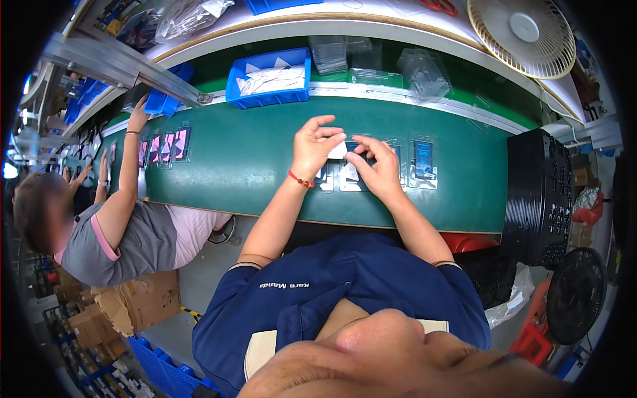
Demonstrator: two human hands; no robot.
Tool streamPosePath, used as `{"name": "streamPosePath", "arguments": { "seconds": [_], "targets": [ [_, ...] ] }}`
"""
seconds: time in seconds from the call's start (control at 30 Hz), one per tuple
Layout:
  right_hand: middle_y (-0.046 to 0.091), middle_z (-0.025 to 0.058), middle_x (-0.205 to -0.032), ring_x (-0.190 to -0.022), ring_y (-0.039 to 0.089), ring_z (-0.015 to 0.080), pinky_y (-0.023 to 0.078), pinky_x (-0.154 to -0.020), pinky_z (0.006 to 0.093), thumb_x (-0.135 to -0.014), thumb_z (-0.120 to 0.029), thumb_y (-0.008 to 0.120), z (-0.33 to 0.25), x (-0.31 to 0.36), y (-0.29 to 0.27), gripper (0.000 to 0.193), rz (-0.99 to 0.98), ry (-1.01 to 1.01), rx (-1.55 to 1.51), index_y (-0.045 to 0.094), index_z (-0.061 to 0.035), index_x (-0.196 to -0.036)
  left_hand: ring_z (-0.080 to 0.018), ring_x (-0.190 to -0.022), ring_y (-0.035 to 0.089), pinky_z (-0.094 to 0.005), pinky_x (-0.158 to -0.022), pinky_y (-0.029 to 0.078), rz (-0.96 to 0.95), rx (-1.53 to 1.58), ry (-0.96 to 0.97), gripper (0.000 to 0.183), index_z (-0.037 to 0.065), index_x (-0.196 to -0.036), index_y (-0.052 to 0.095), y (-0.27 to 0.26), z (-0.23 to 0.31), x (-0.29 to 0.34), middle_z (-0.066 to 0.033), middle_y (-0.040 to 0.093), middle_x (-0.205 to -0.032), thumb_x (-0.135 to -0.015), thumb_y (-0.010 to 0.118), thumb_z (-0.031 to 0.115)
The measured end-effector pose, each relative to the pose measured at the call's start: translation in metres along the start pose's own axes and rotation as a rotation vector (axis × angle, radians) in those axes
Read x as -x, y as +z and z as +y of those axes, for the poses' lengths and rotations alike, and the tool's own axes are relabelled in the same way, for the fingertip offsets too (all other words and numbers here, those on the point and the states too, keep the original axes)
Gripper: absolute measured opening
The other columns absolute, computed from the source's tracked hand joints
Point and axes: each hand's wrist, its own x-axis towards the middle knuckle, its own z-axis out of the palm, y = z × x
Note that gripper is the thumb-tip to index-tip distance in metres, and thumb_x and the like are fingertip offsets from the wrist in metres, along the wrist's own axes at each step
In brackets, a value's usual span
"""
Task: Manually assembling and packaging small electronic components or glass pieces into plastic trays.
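Between the thumb and fingers of my left hand [317, 147] is a small white piece [338, 151], like a folded slip of paper or card. My right hand [377, 167] is close beside it, its fingers curved and its thumb and forefinger apart. Below the hands, clear flat packs with dark contents lie in a row on the green table, partly covered by my hands. A small whitish triangular piece [350, 172] shows over one pack, by my right thumb. Farther right lies another clear pack [423, 162] with a dark blue insert.
A blue bin [240, 99] of white pieces stands at the table's back, near clear plastic trays [424, 74]. To the left, a co-worker [126, 232] reaches over packs with pink inserts [167, 146]. Black stacked crates [539, 196] and a black fan [576, 295] stand right.
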Motion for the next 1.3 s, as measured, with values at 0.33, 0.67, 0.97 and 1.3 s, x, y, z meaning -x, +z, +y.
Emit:
{"name": "streamPosePath", "arguments": {
  "seconds": [0.33,0.67,0.97,1.3],
  "targets": [
    [0.067,0.0024,-0.08,-0.069,0.057,0.0054,0.047,-0.064,0.0215,-0.086,-0.006,0.066,0.029,0.011,-0.035,0.012,0.093,0.241,-0.224,0.068,-0.0009,-0.096,-0.0222,-0.106,0.063,-0.0306,-0.09,0.053,-0.357,0.077,-0.159,0.052,-0.003,-0.133,0.045,0.022,0.005,0.017,-0.0198,0.057,-0.126,-0.084,0.057,-0.013],
    [0.065,0.0059,-0.094,-0.087,0.058,0.0228,0.039,-0.082,0.0352,-0.078,-0.011,0.072,0.005,0.029,-0.06,0.016,0.11,-0.02,0.192,0.071,-0.007,-0.093,-0.0195,-0.094,0.066,-0.0274,-0.081,0.055,-0.25,-0.026,-0.043,0.057,0.002,-0.134,0.046,0.049,0.0,0.03,-0.018,0.061,-0.116,-0.081,0.064,-0.012],
    [0.066,0.0035,-0.088,-0.085,0.059,0.0228,0.044,-0.076,0.0385,-0.072,-0.003,0.068,0.046,0.036,-0.123,0.023,0.187,-0.417,0.789,0.069,-0.0081,-0.095,-0.0338,-0.113,0.052,-0.0451,-0.095,0.042,0.06,-1.175,0.656,0.046,0.003,-0.12,0.059,0.035,0.012,0.067,-0.0179,0.056,-0.122,-0.078,0.075,0.017],
    [0.023,0.0214,-0.152,-0.14,0.018,0.0441,0.017,-0.113,0.0565,-0.067,-0.054,0.074,0.049,0.024,-0.111,0.09,-0.5,-0.252,0.727,0.039,-0.0233,-0.145,-0.0384,-0.12,0.036,-0.0555,-0.099,0.026,0.105,-1.4,0.344,0.062,0.011,-0.126,0.055,0.028,-0.017,0.072,-0.0201,0.042,-0.13,-0.077,0.069,0.047]
  ]
}}
